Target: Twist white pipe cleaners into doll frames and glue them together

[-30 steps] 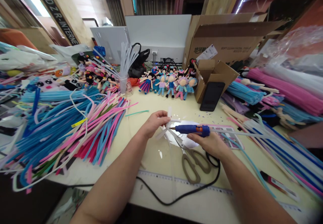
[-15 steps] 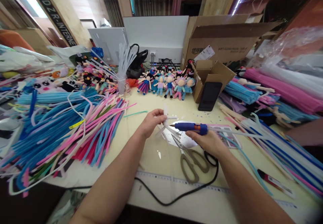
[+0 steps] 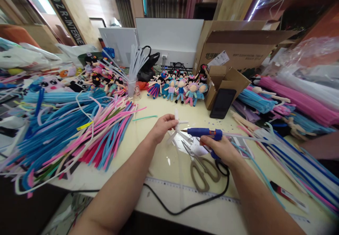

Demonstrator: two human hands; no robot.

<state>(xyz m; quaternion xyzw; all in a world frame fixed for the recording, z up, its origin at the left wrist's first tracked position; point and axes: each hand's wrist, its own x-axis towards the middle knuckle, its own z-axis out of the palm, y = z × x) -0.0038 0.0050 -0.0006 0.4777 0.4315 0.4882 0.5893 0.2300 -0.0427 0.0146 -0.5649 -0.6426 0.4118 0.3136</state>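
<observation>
Between thumb and fingers, my left hand (image 3: pixel 165 126) pinches a white pipe-cleaner figure (image 3: pixel 177 126) whose strips stick out up, sideways and down. My right hand (image 3: pixel 221 148) grips a blue hot glue gun (image 3: pixel 202 132) by its handle, its nozzle pointing left close to the figure's middle. A clear glue stick (image 3: pixel 245 137) juts from the gun's rear. Beneath the gun, scissors with grey-brown handles (image 3: pixel 202 175) lie partly spread on the table, their blades towards the figure. A black cord (image 3: pixel 185 212) loops in front of them.
Bundles of blue and pink pipe cleaners (image 3: pixel 66 132) cover the left side. Small dolls (image 3: pixel 180 88) stand at the back, beside a cardboard box (image 3: pixel 233 48) and a phone (image 3: pixel 222 103). A cup of glue sticks (image 3: pixel 132 83) is behind. A utility knife (image 3: pixel 288 196) lies at right.
The whole view has shifted slightly, so things appear a little further right. Both hands keep their holds, with the nozzle still close to the white figure.
</observation>
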